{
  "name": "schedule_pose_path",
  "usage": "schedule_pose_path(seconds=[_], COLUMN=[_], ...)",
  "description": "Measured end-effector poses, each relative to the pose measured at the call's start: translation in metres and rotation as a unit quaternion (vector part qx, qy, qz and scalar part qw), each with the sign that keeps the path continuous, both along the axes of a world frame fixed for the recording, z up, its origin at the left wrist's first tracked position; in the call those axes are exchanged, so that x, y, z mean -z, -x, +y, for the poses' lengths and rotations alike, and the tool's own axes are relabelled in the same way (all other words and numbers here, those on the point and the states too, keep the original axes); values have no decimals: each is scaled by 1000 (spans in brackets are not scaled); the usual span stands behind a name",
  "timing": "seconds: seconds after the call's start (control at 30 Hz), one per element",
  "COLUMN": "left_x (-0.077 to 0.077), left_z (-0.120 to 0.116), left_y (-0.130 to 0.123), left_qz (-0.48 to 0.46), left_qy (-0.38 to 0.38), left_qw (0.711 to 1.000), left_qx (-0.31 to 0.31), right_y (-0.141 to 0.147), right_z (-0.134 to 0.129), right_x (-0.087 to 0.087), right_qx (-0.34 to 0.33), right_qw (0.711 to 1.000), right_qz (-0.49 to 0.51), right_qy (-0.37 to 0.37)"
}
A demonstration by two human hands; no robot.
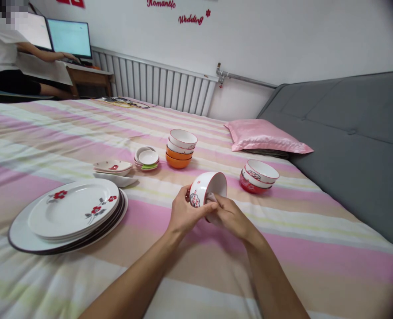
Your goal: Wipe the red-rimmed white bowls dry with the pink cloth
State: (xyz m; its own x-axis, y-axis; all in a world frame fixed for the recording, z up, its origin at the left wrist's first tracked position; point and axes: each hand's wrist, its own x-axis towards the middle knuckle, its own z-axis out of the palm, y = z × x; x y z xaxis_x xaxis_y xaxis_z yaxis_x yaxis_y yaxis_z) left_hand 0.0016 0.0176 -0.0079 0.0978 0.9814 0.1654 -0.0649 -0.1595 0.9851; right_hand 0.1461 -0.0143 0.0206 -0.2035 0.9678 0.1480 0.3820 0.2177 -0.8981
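Note:
A white bowl with a red rim and a dark floral print is tilted on its side above the bedspread, its opening turned to the right. Wrapped round its lower left side, my left hand grips the bowl. My right hand reaches into the opening with its fingers closed on a pale cloth or tissue, pressed against the inside. Right of my hands stands a stack of bowls, white ones over a red one. Beyond them is another stack, white bowls on orange ones.
Stacked plates lie at the left. Behind them are boat-shaped dishes and small saucers. A pink pillow rests by the grey headboard. Cables lie at the bed's far edge. Another person sits at a desk with monitors.

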Motion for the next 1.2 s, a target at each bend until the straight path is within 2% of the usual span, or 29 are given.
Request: schedule_pose_path(seconds=[0.1, 0.2, 0.27, 0.33, 0.47, 0.57, 0.7, 0.8, 0.93, 1.03, 1.1, 1.2], left_x=[-1, -2, -3, -4, -8, -10, -9, -10, -15, -16, -14, -10], left_z=[-1, -1, -2, -3, -5, -6, -3, -2, -4, -7, -8, -9], left_y=[-1, -1, 0, 0, 1, 2, 4, 6, 7, 4, 2, 1], left_qz=[2, 5, 7, 12, 45, 75, 76, 95, 156, 219, 261, 301], left_qy=[-3, -17, -30, -42, -57, -48, -27, -11, -17, -38, -63, -101], left_qw=[1000, 1000, 999, 999, 997, 996, 996, 992, 982, 968, 955, 939], left_qx=[5, 9, 12, 15, 5, -18, -49, -82, -107, -118, -126, -135], right_y=[3, 8, 9, 7, -5, -17, -29, -34, -29, -17, -7, 9], right_z=[2, 3, 5, 8, 16, 19, 18, 17, 15, 10, 5, -5], right_x=[3, 2, 1, 3, 7, 6, 2, -4, -11, -13, -12, -11], right_qx=[9, 27, 53, 70, 48, 56, 113, 181, 258, 279, 261, 186], right_qw=[989, 955, 931, 918, 911, 886, 843, 821, 830, 851, 885, 949], right_qz=[136, 266, 331, 365, 387, 436, 509, 535, 488, 414, 337, 166], right_qy=[58, 126, 143, 138, 135, 145, 134, 80, -74, -160, -188, -195])
